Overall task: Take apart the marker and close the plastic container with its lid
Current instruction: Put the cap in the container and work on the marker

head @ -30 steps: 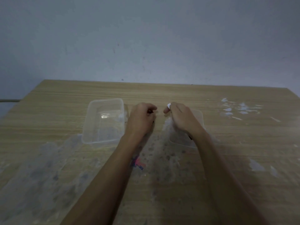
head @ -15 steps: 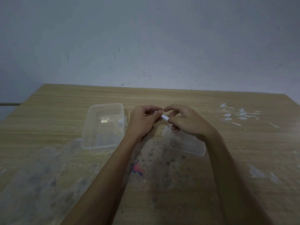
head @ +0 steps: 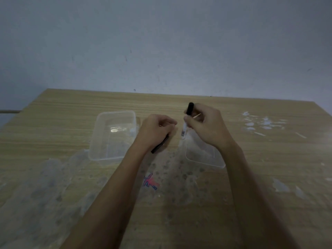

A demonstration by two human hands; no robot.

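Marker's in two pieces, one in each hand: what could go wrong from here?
1. The black marker piece sticks out below the left hand and could slip onto the wooden table.
2. The right hand holds the white marker barrel over the clear plastic lid; ink could mark it.

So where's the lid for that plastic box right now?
The lid lies flat on the wooden table, partly hidden under the right hand. The open plastic container sits apart from it, beyond the left hand.
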